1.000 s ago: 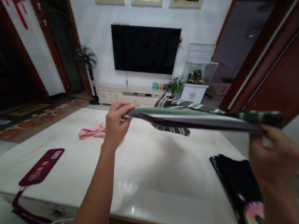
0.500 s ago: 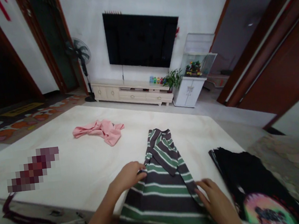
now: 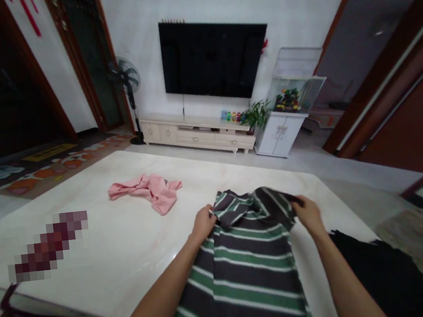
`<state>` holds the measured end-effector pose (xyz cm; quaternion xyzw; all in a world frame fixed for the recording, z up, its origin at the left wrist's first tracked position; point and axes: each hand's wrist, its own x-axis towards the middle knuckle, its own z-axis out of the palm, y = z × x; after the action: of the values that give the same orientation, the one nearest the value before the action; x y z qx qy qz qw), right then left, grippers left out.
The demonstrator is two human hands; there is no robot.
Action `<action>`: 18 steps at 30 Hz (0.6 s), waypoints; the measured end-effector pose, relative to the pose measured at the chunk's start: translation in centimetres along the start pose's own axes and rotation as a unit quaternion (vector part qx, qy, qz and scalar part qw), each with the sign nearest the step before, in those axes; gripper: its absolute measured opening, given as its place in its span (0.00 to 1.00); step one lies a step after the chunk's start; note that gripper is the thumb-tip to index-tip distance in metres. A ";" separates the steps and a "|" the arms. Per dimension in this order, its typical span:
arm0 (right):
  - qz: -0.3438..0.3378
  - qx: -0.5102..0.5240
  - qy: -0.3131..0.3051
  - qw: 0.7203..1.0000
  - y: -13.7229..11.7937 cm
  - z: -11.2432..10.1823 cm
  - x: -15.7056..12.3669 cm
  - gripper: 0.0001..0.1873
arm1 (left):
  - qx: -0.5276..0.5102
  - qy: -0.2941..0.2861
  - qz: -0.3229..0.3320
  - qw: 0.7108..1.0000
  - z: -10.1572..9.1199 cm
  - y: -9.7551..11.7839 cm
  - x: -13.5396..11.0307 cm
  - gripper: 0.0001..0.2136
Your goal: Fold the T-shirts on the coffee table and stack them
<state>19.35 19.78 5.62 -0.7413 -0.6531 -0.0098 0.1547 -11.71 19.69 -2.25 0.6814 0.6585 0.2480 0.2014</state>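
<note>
A striped shirt in dark grey, green and white lies on the white table in front of me, its lower end running out of the bottom of the view. My left hand is closed on the shirt's left edge near the top. On the other side, my right hand pinches a bunched part of the cloth at the upper right and holds it out sideways. Folds are gathered between the two hands. Some fingertips are hidden by the cloth.
A crumpled pink garment lies on the white table at the left. Black clothing rests at the right edge. A blurred-out dark red item with a hanging strap is at the far left. Beyond stand a fan and a TV cabinet.
Both hands have moved forward to the shirt's upper end. The cloth there, folded narrow before, is now bunched and pulled out to the right. The view has shifted slightly.
</note>
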 end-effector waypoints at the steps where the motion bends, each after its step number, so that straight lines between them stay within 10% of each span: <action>1: 0.054 -0.005 0.040 0.998 1.6 -0.7 0.3 0.25 | -0.008 0.018 -0.030 0.999 -0.6 -1.1 0.2 0.11; 5: 0.102 0.003 0.111 0.989 3.5 0.9 -2.3 0.29 | -0.031 0.051 -0.117 0.991 -1.7 -4.6 -0.3 0.11; 12: -0.079 -0.012 -0.033 0.996 -4.5 10.6 -10.7 0.26 | -0.112 0.109 -0.120 0.981 0.1 -3.0 0.1 0.16; 18: -0.086 -0.110 -0.051 0.989 -5.3 11.4 -11.9 0.27 | -0.205 0.275 -0.245 0.907 -3.7 -4.9 3.0 0.09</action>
<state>10.36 11.61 -6.64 -0.6944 -0.7163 -0.0572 0.0367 -17.86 22.72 -2.04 0.3465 0.7687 0.4983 0.2019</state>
